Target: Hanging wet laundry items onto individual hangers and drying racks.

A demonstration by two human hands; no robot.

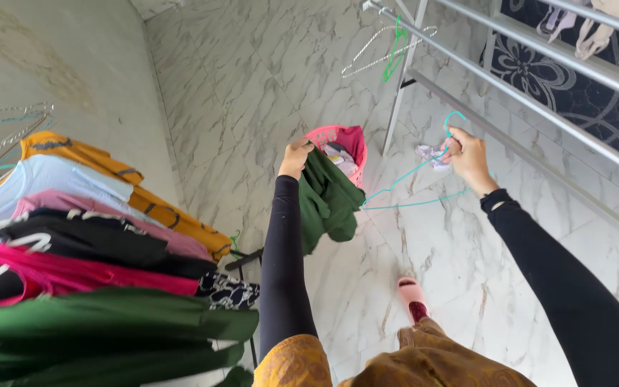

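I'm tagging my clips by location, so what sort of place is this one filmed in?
Probably a home laundry-drying area. A metal drying rack stands over a marble-tiled floor, shirts on hangers hang at left, and a pink laundry basket sits below. The left hand holds a green garment, the right hand a green hanger.

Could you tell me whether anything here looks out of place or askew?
One small thing: a crumpled pale cloth lies on the marble floor beside the pink basket, outside it. Otherwise nothing stands out.
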